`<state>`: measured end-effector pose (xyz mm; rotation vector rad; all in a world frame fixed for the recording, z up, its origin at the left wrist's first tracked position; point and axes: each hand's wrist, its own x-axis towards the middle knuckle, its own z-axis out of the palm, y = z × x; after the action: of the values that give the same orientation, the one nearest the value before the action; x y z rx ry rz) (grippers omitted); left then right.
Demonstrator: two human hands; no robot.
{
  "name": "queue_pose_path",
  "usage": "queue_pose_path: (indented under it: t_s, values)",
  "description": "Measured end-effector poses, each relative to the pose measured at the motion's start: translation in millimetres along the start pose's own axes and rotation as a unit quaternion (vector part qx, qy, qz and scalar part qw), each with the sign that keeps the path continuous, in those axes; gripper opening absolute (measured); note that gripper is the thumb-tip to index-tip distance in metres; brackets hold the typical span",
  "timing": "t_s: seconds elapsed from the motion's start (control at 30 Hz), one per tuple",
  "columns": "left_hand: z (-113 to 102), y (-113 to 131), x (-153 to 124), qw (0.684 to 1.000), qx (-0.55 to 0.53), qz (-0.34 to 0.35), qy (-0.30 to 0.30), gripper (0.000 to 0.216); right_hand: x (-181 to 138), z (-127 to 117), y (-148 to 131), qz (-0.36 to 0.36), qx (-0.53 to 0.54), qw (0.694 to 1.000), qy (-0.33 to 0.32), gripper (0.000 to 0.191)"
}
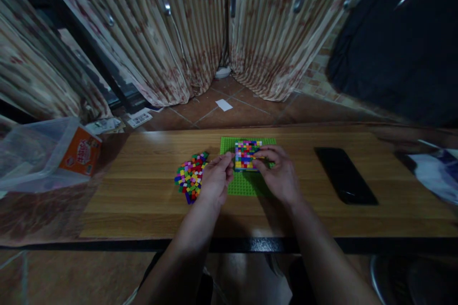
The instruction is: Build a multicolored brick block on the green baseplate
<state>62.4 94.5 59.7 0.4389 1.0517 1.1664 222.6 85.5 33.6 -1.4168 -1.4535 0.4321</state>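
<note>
A green studded baseplate [243, 188] lies on the wooden table, carrying a square block of many-coloured toy bricks [245, 155]. At this block's left edge is my left hand [216, 178], thumb and forefinger pinched together; whatever they hold is too small to make out. My right hand [281, 171] reaches over the block's right side. Its thumb and forefinger close near the surface, and I cannot make out what lies between the tips. Left of my left hand is a pile of loose coloured bricks [189, 176], partly covered by that hand.
A black phone-like slab [345, 175] lies on the table's right side. A clear plastic tub [43, 152] with an orange label stands off the left end. Striped curtains [193, 33] hang beyond the table, and a white paper [223, 105] is on the tiled floor.
</note>
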Motion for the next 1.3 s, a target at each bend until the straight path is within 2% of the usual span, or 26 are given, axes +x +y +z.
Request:
queue_pose_path:
  t_s: [0.17, 0.4, 0.53, 0.87, 0.97, 1.3]
  values:
    - [-1.8, 0.7, 1.8, 1.000, -0.002, 0.000, 0.002, 0.028, 1.0, -0.5, 5.9, 0.038, 0.055, 0.998, 0.014, 0.015]
    - [0.2, -2.0, 1.8, 0.999, 0.016, -0.002, 0.032, 0.017, -0.4, 9.2, 9.3, 0.082, 0.067, 0.994, 0.038, 0.013]
    - [2.5, -6.2, 0.5, 0.999, 0.021, 0.000, 0.031, 0.021, 0.1, 13.8, 12.1, 0.100, 0.090, 0.990, 0.050, 0.013]
    - [13.3, -19.9, -0.1, 0.997, 0.039, 0.051, 0.042, 0.008, 2.7, 17.5, 16.5, 0.169, 0.179, 0.967, 0.062, 0.017]
    - [14.2, -22.2, 0.4, 0.997, 0.045, 0.055, 0.043, 0.008, 2.0, 17.8, 21.6, 0.171, 0.211, 0.960, 0.061, 0.017]
    - [11.6, -22.1, 1.5, 0.994, 0.072, 0.077, 0.024, 0.013, -2.0, 21.3, 20.8, 0.152, 0.197, 0.966, 0.075, 0.017]
